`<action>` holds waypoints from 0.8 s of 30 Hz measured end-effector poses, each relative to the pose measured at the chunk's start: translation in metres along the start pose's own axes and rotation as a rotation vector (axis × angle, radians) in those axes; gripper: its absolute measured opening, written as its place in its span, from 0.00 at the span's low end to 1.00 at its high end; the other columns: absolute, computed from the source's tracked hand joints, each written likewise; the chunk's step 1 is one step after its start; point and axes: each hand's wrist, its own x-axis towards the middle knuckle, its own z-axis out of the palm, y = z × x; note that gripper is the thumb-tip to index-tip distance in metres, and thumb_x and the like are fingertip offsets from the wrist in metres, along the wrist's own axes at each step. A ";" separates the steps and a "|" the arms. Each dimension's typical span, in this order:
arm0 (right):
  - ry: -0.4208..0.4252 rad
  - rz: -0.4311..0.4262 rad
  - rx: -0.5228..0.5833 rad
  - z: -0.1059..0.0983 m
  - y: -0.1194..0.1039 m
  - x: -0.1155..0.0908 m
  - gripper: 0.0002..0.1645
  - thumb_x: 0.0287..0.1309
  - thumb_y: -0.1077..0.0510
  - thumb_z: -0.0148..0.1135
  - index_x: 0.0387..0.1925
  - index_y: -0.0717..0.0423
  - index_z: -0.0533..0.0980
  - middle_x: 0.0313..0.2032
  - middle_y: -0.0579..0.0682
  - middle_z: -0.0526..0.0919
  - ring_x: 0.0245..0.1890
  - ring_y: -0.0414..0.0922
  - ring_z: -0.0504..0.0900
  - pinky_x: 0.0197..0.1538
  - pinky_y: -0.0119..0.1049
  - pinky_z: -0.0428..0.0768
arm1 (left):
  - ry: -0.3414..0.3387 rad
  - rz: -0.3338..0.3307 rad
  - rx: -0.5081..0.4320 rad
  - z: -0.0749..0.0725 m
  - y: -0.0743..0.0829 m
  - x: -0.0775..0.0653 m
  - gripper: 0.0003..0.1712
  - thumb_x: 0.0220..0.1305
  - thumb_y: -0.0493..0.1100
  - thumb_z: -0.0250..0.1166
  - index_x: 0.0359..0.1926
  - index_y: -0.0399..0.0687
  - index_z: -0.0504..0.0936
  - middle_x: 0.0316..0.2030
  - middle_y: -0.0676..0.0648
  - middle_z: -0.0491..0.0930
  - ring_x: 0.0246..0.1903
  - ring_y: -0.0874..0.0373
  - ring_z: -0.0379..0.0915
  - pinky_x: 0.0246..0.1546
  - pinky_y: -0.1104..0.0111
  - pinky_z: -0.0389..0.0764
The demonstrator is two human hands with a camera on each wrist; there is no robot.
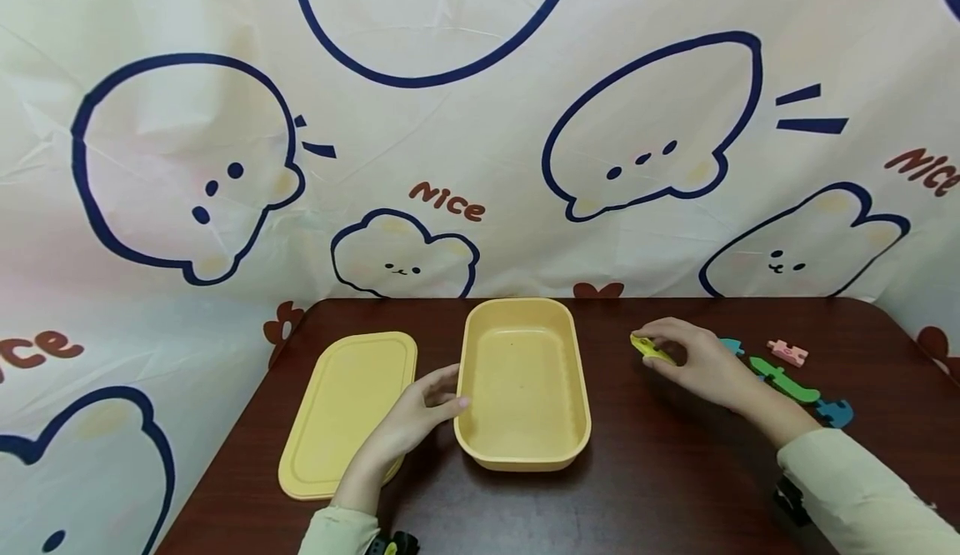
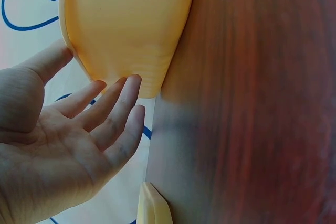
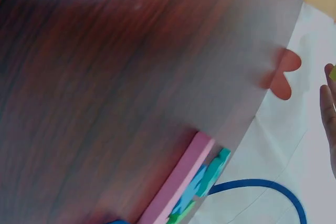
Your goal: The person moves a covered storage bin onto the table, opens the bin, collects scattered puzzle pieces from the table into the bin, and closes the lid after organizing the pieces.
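Observation:
A deep, pale yellow box (image 1: pixel 522 447) stands on the dark wooden table, its top uncovered. At its left side is my left hand (image 1: pixel 411 420), the thumb at the rim and the other fingers loosely bent by the outer wall; the left wrist view shows this hand (image 2: pixel 79 129) palm-on beside the box (image 2: pixel 126 19). To the right of the box, my right hand (image 1: pixel 697 363) pinches a small bright yellow puzzle piece (image 1: pixel 649 347) between thumb and fingers, over the table. In the right wrist view only fingertips (image 3: pixel 329 111) appear, at the right edge.
A flat yellow lid (image 1: pixel 352 409) lies left of the box. Beyond my right hand lie a pink puzzle piece (image 1: pixel 787 352), a long green piece (image 1: pixel 783 381), a blue piece (image 1: pixel 835 412) and a teal piece (image 1: pixel 731 345). A printed cloth (image 1: pixel 517 155) hangs behind the table.

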 end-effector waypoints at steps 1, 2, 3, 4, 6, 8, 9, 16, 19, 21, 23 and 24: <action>-0.004 -0.001 0.005 0.001 -0.002 0.001 0.21 0.58 0.64 0.71 0.53 0.54 0.80 0.49 0.49 0.81 0.40 0.42 0.82 0.40 0.40 0.81 | 0.000 0.000 -0.001 0.000 0.000 0.000 0.33 0.69 0.40 0.64 0.71 0.35 0.65 0.63 0.33 0.71 0.55 0.44 0.74 0.53 0.54 0.76; -0.009 -0.001 0.009 0.001 -0.004 0.002 0.21 0.58 0.64 0.71 0.53 0.54 0.80 0.49 0.48 0.81 0.40 0.41 0.81 0.39 0.39 0.81 | -0.001 0.001 -0.003 0.000 0.001 0.000 0.33 0.70 0.40 0.64 0.71 0.34 0.64 0.63 0.33 0.71 0.56 0.44 0.74 0.53 0.54 0.75; -0.012 -0.001 0.013 0.001 -0.006 0.003 0.21 0.58 0.64 0.71 0.53 0.53 0.80 0.49 0.48 0.81 0.40 0.41 0.81 0.38 0.38 0.80 | -0.002 0.005 -0.004 0.000 0.001 0.000 0.33 0.70 0.40 0.64 0.71 0.34 0.64 0.63 0.33 0.71 0.56 0.43 0.74 0.53 0.54 0.75; -0.016 -0.003 0.017 0.002 -0.007 0.003 0.21 0.58 0.64 0.71 0.54 0.53 0.80 0.49 0.49 0.81 0.40 0.41 0.81 0.37 0.38 0.80 | -0.002 0.006 -0.005 -0.001 0.001 0.000 0.33 0.70 0.40 0.64 0.71 0.34 0.64 0.63 0.33 0.70 0.56 0.43 0.74 0.53 0.54 0.75; -0.024 -0.005 0.024 0.004 -0.011 0.005 0.21 0.58 0.63 0.70 0.54 0.52 0.80 0.49 0.49 0.81 0.41 0.41 0.80 0.37 0.38 0.80 | -0.002 0.011 -0.007 -0.001 0.001 -0.001 0.33 0.70 0.40 0.64 0.71 0.34 0.64 0.63 0.33 0.70 0.56 0.43 0.74 0.53 0.53 0.75; -0.030 -0.007 0.027 0.006 -0.014 0.008 0.21 0.58 0.64 0.71 0.54 0.52 0.80 0.49 0.48 0.81 0.41 0.41 0.80 0.38 0.39 0.81 | -0.001 0.015 -0.009 -0.001 0.001 -0.001 0.33 0.69 0.39 0.64 0.71 0.33 0.64 0.63 0.33 0.70 0.56 0.42 0.74 0.54 0.53 0.75; -0.031 -0.010 0.032 0.006 -0.015 0.009 0.21 0.58 0.64 0.71 0.53 0.52 0.80 0.49 0.47 0.81 0.41 0.41 0.80 0.38 0.39 0.81 | -0.001 0.016 -0.009 -0.001 0.001 -0.001 0.33 0.69 0.39 0.64 0.71 0.33 0.64 0.63 0.33 0.70 0.56 0.42 0.73 0.54 0.53 0.75; -0.026 -0.046 0.064 0.007 -0.027 0.014 0.22 0.55 0.66 0.72 0.52 0.52 0.81 0.49 0.46 0.82 0.40 0.40 0.78 0.37 0.35 0.81 | 0.005 0.021 -0.011 -0.001 0.000 0.000 0.33 0.69 0.39 0.64 0.70 0.32 0.64 0.63 0.32 0.70 0.57 0.42 0.73 0.55 0.52 0.74; -0.031 -0.055 0.072 0.007 -0.033 0.016 0.21 0.56 0.65 0.72 0.52 0.51 0.81 0.49 0.45 0.81 0.40 0.40 0.78 0.38 0.35 0.81 | 0.005 0.018 -0.011 -0.001 0.000 -0.001 0.34 0.69 0.40 0.64 0.70 0.32 0.64 0.63 0.32 0.70 0.57 0.42 0.73 0.54 0.53 0.74; -0.034 -0.066 0.082 0.007 -0.037 0.016 0.22 0.56 0.65 0.72 0.52 0.51 0.81 0.50 0.45 0.81 0.40 0.39 0.78 0.38 0.36 0.81 | 0.005 0.015 -0.008 -0.002 0.000 -0.001 0.34 0.69 0.41 0.65 0.70 0.33 0.64 0.63 0.32 0.71 0.56 0.42 0.73 0.54 0.53 0.75; -0.038 -0.081 0.089 0.008 -0.041 0.017 0.22 0.56 0.65 0.72 0.53 0.51 0.80 0.50 0.44 0.81 0.40 0.39 0.78 0.37 0.35 0.80 | 0.006 0.013 -0.006 -0.001 -0.001 -0.002 0.34 0.69 0.41 0.65 0.70 0.33 0.64 0.63 0.32 0.71 0.56 0.42 0.74 0.54 0.53 0.75; -0.038 -0.091 0.093 0.009 -0.042 0.017 0.22 0.55 0.65 0.72 0.53 0.51 0.80 0.50 0.44 0.81 0.40 0.39 0.78 0.36 0.35 0.80 | 0.006 0.014 -0.004 -0.001 -0.001 -0.002 0.34 0.69 0.41 0.65 0.70 0.33 0.65 0.63 0.32 0.71 0.56 0.42 0.74 0.53 0.53 0.75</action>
